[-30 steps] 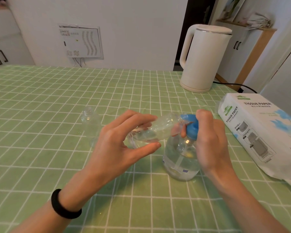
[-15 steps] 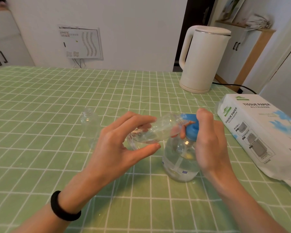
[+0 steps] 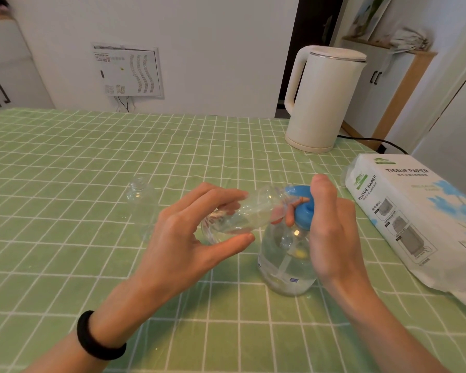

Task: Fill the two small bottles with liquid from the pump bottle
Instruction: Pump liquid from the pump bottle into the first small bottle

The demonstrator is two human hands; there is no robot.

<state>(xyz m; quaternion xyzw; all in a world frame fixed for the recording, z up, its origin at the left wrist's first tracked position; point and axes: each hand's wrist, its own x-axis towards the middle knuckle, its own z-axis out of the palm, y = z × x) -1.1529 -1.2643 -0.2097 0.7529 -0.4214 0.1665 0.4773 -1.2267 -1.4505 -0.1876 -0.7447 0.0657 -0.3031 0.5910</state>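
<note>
A clear pump bottle (image 3: 287, 265) with a blue pump head (image 3: 303, 208) stands on the green checked tablecloth (image 3: 65, 162), partly filled with clear liquid. My right hand (image 3: 331, 230) wraps around its neck, fingers over the blue head. My left hand (image 3: 189, 238) holds a small clear bottle (image 3: 250, 214) tilted almost flat, its mouth against the pump's spout; some liquid lies inside it. A second small clear bottle (image 3: 141, 203) stands upright and uncapped on the cloth, to the left of my left hand.
A cream electric kettle (image 3: 323, 98) stands at the back right with its black cord (image 3: 374, 141) trailing right. A pack of tissue paper (image 3: 420, 219) lies along the right edge. A black band sits on my left wrist (image 3: 97, 337).
Almost nothing moved. Both hands keep their hold; the view drifted slightly.
</note>
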